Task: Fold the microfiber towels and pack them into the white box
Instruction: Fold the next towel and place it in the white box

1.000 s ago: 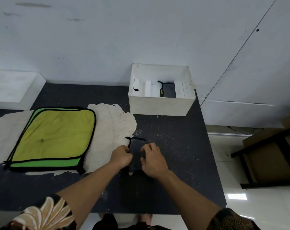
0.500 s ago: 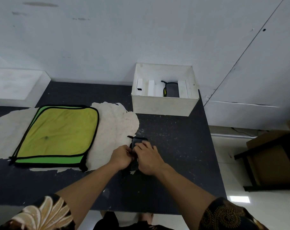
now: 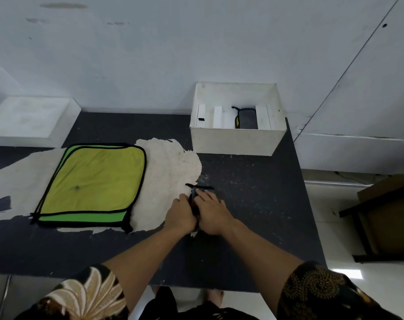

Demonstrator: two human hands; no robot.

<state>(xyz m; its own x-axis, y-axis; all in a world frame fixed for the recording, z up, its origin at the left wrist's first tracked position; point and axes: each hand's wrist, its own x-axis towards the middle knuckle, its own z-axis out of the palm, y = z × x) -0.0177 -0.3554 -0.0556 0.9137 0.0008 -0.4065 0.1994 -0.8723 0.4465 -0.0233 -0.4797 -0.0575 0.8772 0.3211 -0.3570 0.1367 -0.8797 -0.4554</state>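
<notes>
A small dark grey towel (image 3: 197, 192), folded narrow with black trim, lies on the dark table (image 3: 254, 204) near its middle. My left hand (image 3: 180, 213) and my right hand (image 3: 211, 210) sit side by side on it, fingers curled round its edges, covering most of it. A stack of yellow-green towels (image 3: 92, 183) with black edging lies flat to the left. The white box (image 3: 236, 140) stands at the back; inside it a folded grey towel (image 3: 247, 118) stands on edge among white dividers.
A pale worn patch (image 3: 171, 162) of the tabletop lies under and beside the green stack. A white block (image 3: 30, 121) sits at the back left against the wall. Right of the table edge are tiled floor, a dark frame and cardboard (image 3: 390, 215).
My hands have drawn closer together over the grey towel, which now looks narrower and more covered. The view has shifted slightly.
</notes>
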